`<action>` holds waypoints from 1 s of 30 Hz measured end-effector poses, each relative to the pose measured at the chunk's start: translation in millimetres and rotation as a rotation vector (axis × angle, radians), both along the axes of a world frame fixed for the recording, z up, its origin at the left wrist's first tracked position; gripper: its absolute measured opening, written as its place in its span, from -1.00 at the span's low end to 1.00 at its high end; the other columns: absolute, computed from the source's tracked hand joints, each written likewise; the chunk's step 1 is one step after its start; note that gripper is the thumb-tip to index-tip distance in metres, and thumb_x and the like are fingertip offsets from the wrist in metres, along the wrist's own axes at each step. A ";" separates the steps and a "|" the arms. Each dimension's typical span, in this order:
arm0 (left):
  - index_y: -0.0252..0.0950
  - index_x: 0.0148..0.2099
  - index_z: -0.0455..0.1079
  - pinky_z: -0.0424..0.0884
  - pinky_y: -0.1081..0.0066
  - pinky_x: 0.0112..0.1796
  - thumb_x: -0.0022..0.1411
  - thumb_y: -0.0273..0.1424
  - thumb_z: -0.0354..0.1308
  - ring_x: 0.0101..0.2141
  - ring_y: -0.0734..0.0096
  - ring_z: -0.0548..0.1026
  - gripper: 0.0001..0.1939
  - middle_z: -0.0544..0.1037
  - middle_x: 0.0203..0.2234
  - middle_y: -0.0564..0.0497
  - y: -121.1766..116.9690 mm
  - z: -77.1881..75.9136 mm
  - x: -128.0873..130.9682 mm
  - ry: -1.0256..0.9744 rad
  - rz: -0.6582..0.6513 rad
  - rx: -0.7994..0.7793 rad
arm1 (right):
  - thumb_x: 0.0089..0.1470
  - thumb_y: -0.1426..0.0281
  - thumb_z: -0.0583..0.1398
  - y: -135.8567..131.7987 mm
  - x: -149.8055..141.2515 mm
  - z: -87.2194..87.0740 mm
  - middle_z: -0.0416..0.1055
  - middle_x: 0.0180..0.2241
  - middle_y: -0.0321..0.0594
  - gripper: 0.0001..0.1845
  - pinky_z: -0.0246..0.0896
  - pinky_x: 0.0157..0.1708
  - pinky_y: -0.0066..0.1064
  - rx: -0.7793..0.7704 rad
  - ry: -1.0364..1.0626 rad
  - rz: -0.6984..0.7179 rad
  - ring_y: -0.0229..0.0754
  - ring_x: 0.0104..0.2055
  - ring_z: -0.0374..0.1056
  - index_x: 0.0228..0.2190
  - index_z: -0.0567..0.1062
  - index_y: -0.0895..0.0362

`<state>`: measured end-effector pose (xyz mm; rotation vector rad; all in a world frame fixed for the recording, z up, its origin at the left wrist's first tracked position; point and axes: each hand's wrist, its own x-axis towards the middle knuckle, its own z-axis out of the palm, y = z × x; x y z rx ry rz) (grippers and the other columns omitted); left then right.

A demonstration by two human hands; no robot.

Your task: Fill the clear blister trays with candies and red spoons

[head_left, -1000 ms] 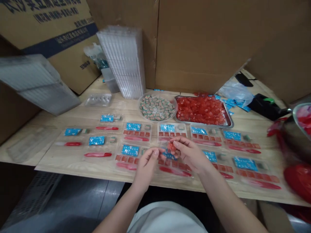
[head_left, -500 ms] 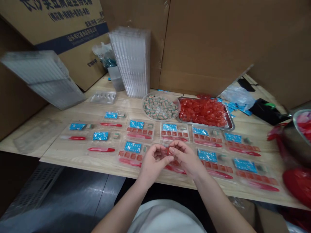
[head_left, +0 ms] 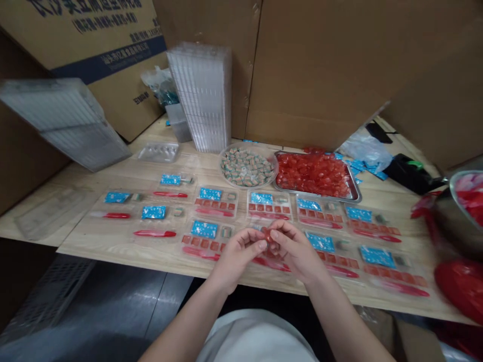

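My left hand (head_left: 237, 256) and my right hand (head_left: 296, 250) meet above the table, fingertips pinching a small cluster of red candy (head_left: 270, 238). Beneath them lies a clear blister tray (head_left: 241, 236), partly hidden, with a blue packet (head_left: 204, 229) and red sticks in neighbouring trays. Farther back, a steel tray (head_left: 320, 194) holds many red candies. Beside it, a round clear dish (head_left: 245, 185) holds small striped sweets. Several more blister trays lie in rows on the wooden table (head_left: 94, 246).
Stacks of clear plastic trays (head_left: 199, 95) stand at the back, another stack (head_left: 64, 123) leaning at the left. Cardboard boxes (head_left: 302, 75) form the back wall. A steel pot (head_left: 453, 221) and red bag (head_left: 460, 286) sit at the right. The table's front edge runs close to my body.
My hands have come closer together around the red candy, now covering the blue packet seen below them earlier. The view has shifted slightly.
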<state>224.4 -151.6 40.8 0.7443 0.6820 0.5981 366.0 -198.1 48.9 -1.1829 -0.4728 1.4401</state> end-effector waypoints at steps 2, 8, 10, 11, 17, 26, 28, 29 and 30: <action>-0.34 -0.30 0.36 0.33 0.42 -0.24 0.05 -0.35 0.30 -0.36 0.48 0.45 -0.78 0.49 -0.42 0.04 -1.7 -0.1 1.5 -0.031 -0.015 0.004 | -0.16 0.23 0.36 -0.8 0.1 1.1 0.32 -0.60 -0.41 -0.71 0.05 -0.59 -0.56 -0.009 -0.019 0.030 -0.41 -0.58 0.18 -0.47 0.41 0.12; -0.32 -0.44 0.28 0.32 0.50 -0.32 -0.04 -0.42 0.35 -0.40 0.54 0.41 -0.74 0.44 -0.48 0.11 -4.0 0.6 2.9 -0.027 0.113 0.048 | -0.12 0.21 0.33 -5.1 -1.6 -0.6 0.29 -0.59 -0.41 -0.72 -0.03 -0.63 -0.57 -0.020 -0.037 0.071 -0.42 -0.59 0.14 -0.46 0.40 0.11; -0.32 -0.45 0.27 0.32 0.52 -0.34 -0.06 -0.45 0.37 -0.41 0.55 0.40 -0.72 0.43 -0.49 0.12 -3.3 0.6 1.8 -0.013 0.129 0.075 | -0.09 0.21 0.32 -7.2 -1.7 -2.8 0.29 -0.58 -0.40 -0.74 -0.01 -0.62 -0.56 -0.025 -0.064 0.088 -0.41 -0.57 0.15 -0.45 0.41 0.10; -0.32 -0.44 0.27 0.32 0.53 -0.35 -0.07 -0.45 0.37 -0.42 0.56 0.39 -0.72 0.43 -0.49 0.12 -2.9 0.3 1.3 -0.006 0.109 0.063 | -0.07 0.20 0.30 -8.3 -1.6 -4.0 0.30 -0.56 -0.39 -0.75 0.03 -0.60 -0.56 -0.021 -0.094 0.099 -0.40 -0.55 0.17 -0.44 0.42 0.10; -0.29 -0.36 0.23 0.26 0.57 -0.42 -0.07 -0.40 0.37 -0.50 0.62 0.35 -0.66 0.38 -0.54 0.17 -1.4 -6.3 2.1 -0.015 0.097 -0.073 | 0.01 0.31 0.23 -12.7 -0.4 -4.0 0.42 -0.25 -0.22 -0.79 0.27 -0.24 -0.36 0.166 -0.527 0.227 -0.21 -0.25 0.35 -0.24 0.48 0.04; -0.25 -0.17 0.34 0.32 0.36 -0.23 0.15 -0.40 0.18 -0.28 0.36 0.41 -0.82 0.44 -0.32 -0.01 -5.0 -20.2 -15.6 0.491 0.292 0.661 | 0.06 0.40 0.15 13.6 4.8 -17.7 0.44 -0.24 -0.18 -0.83 0.22 -0.13 -0.21 0.241 -1.329 0.157 -0.07 -0.16 0.32 -0.27 0.49 0.03; -0.21 -0.16 0.37 0.29 0.27 -0.16 0.20 -0.46 0.10 -0.20 0.29 0.41 -0.86 0.49 -0.26 -0.04 -8.9 -22.0 -25.9 0.636 0.132 0.967 | 0.06 0.43 0.15 18.6 4.4 -24.0 0.44 -0.26 -0.15 -0.85 0.21 -0.13 -0.17 0.252 -1.455 0.190 -0.04 -0.16 0.29 -0.30 0.50 0.05; -0.20 -0.14 0.38 0.26 0.23 -0.12 0.21 -0.48 0.08 -0.15 0.25 0.41 -0.83 0.50 -0.23 -0.04 -10.7 -22.9 -30.0 0.673 0.025 1.078 | 0.06 0.44 0.15 20.0 3.7 -26.2 0.44 -0.28 -0.15 -0.86 0.21 -0.14 -0.17 0.251 -1.499 0.215 -0.04 -0.17 0.28 -0.32 0.51 0.06; -0.19 -0.13 0.38 0.25 0.20 -0.10 0.22 -0.51 0.07 -0.10 0.22 0.41 -0.81 0.51 -0.20 -0.03 -12.1 -23.8 -33.1 0.695 -0.069 1.159 | 0.07 0.44 0.15 20.9 2.6 -27.5 0.44 -0.30 -0.15 -0.87 0.21 -0.16 -0.17 0.246 -1.534 0.237 -0.04 -0.19 0.28 -0.33 0.51 0.07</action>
